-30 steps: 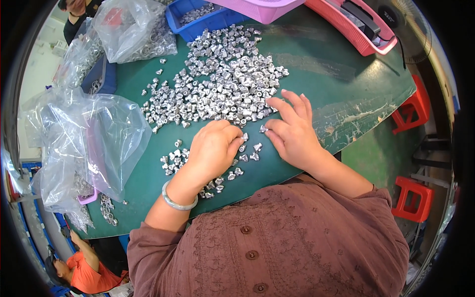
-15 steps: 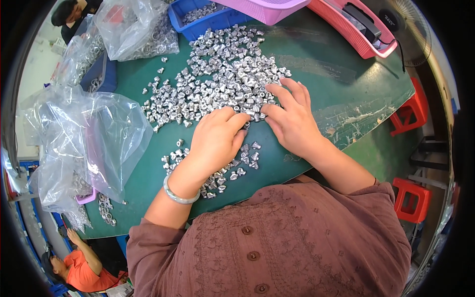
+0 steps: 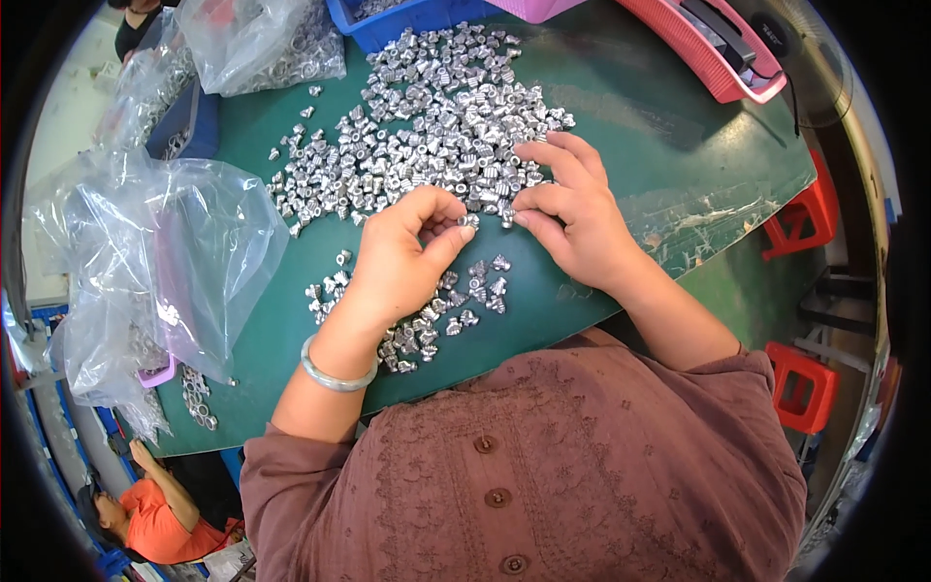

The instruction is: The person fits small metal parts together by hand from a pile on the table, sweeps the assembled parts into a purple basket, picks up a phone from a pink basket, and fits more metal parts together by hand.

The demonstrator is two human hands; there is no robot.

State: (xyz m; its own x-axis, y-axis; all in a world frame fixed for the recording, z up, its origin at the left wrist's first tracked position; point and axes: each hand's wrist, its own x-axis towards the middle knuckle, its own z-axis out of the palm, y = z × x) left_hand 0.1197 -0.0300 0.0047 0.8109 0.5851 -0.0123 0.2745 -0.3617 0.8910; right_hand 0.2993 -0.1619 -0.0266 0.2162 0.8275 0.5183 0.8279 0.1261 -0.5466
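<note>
A large heap of small silvery ribbed metal fittings (image 3: 427, 136) is spread over the green table. At its near edge my left hand (image 3: 407, 247) pinches one metal fitting (image 3: 469, 221) between thumb and forefinger. My right hand (image 3: 577, 209) is beside the heap's right edge, its bent fingers apart. A single fitting (image 3: 507, 219) lies right at its thumb and forefinger tips; whether they touch it is hard to tell. Closer to me is a smaller group of the same fittings (image 3: 417, 335), partly hidden by my left hand and wrist.
Clear plastic bags (image 3: 208, 262) of metal parts lie at the left, near loose metal rings (image 3: 199, 398). A blue bin (image 3: 417, 19) and a pink basket (image 3: 727, 82) stand at the back. Red stools (image 3: 803, 388) are at the right. A person in orange (image 3: 165, 519) is at lower left.
My left hand has turned so that a fitting now shows between its thumb and forefinger. My right thumb and forefinger have shifted to a fitting at the heap's edge. The whole view has shifted slightly.
</note>
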